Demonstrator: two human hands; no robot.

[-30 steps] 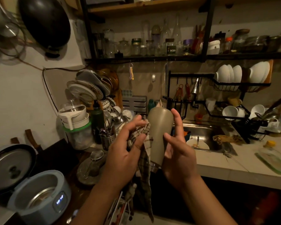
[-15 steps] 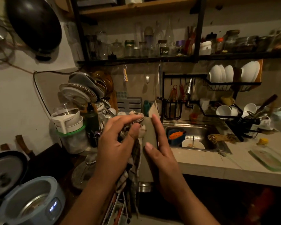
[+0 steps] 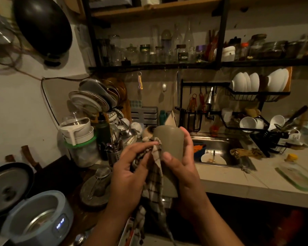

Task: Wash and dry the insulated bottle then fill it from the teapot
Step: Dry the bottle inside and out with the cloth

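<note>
- We hold the bottle (image 3: 169,144) in the air at the middle of the scene, nearer than the sink (image 3: 220,144) and just left of it.
- It is a matte, grey-green cylinder with a rounded upper end, and a shiny metal rim shows at its lower end.
- Our right hand (image 3: 182,169) is wrapped round the bottle: the thumb lies across the near face and the fingers curl round the far right side.
- Our left hand (image 3: 130,172) has its fingers curled on a checked cloth (image 3: 156,176) and presses it against the bottle's left side. The soft, crumpled fabric hangs down in a long tail between our wrists.
- The sink is steel and holds a white plate (image 3: 213,159).
- The tiled counter (image 3: 238,181) runs right, its pale front edge near our right forearm, with bare tile beside the sink.
- To the left, a round pale-blue cooker (image 3: 39,219) and a crowded dish rack (image 3: 94,103) close in, leaving little room on that side.
</note>
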